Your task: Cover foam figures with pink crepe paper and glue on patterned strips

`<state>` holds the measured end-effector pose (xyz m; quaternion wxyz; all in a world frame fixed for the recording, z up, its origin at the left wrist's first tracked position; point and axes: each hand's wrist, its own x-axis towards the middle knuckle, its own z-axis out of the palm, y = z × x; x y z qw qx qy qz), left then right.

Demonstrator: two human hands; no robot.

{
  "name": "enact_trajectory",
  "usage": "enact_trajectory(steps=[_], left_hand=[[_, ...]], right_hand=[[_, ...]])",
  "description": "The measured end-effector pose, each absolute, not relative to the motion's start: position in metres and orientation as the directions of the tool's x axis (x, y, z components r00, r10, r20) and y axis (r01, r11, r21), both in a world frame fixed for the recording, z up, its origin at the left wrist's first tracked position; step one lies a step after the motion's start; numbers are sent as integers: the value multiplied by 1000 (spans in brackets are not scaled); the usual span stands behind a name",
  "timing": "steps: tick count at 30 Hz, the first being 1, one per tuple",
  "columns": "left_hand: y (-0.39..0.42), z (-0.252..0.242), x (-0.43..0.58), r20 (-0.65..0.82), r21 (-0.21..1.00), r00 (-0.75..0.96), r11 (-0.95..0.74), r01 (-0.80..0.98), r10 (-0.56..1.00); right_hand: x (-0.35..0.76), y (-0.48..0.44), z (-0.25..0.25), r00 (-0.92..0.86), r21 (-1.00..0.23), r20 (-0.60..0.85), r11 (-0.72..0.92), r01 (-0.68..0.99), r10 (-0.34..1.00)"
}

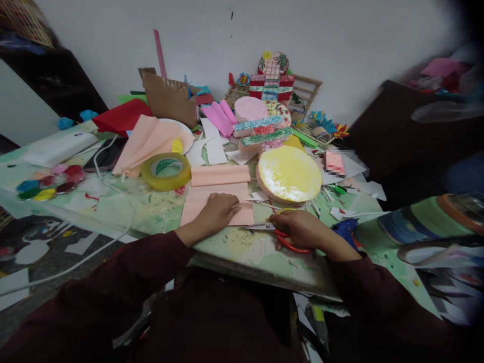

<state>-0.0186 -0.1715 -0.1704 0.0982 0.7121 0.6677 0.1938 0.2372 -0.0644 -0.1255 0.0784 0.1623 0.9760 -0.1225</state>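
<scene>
My left hand is on a sheet of peach crepe paper, fingers curled together and pressing its near right part to the table. In my right hand is a pair of scissors with red handles, my fingers closed round them. The scissors' blades point left, close to the sheet's lower right corner; whether they touch the paper I cannot tell. Just beyond the sheet lies a folded peach crepe strip. A round piece with a shiny yellow top sits beyond my right hand.
A roll of clear tape, more peach crepe paper and a cardboard box stand to the left. Painted craft pieces and paper scraps crowd the back. At right is a large green bottle. A white cable crosses the left side.
</scene>
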Motion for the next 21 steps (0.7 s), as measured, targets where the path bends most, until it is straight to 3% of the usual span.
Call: enact_trajectory(steps=[21], left_hand=[[-171,-169,-18,143,390,30,-84,917,989]], right_hand=[[218,-74,-119,-956,-180,-161,945,272,245]])
